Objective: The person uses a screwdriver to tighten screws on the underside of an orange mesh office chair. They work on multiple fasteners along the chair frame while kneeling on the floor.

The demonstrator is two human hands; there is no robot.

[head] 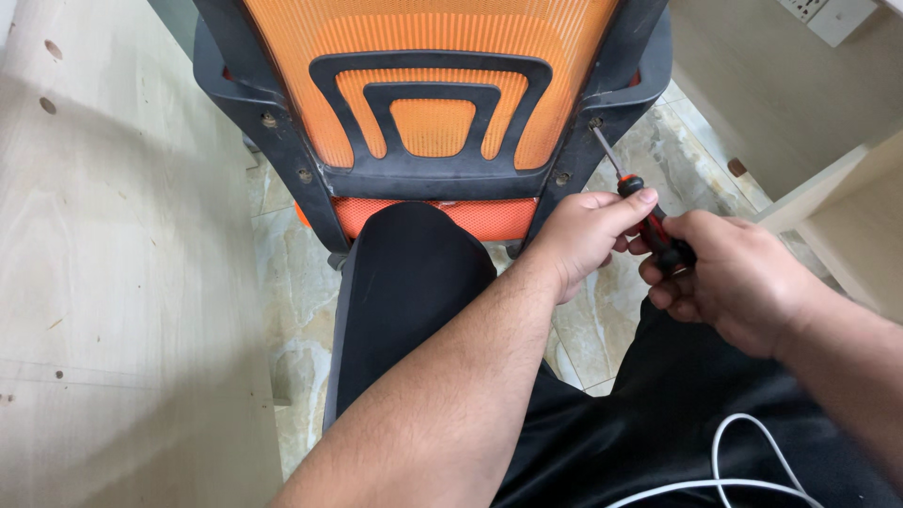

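Note:
An office chair stands with its back to me: orange mesh (433, 56) in a black plastic frame (433, 174). A screwdriver (628, 183) with a red and black handle has its metal tip set on a screw (594, 122) in the frame's right upright. My right hand (734, 277) grips the handle's rear. My left hand (588, 235) pinches the handle's front near the shaft with thumb and fingers. Other screws show at the right (562, 177) and on the left upright (269, 119).
A pale wooden panel (113, 282) fills the left side. A light wooden cabinet (837, 207) stands at the right, with a white wall socket (828, 14) above it. Marbled floor tiles (292, 282) lie below. A white cable (743, 461) loops over my black shorts.

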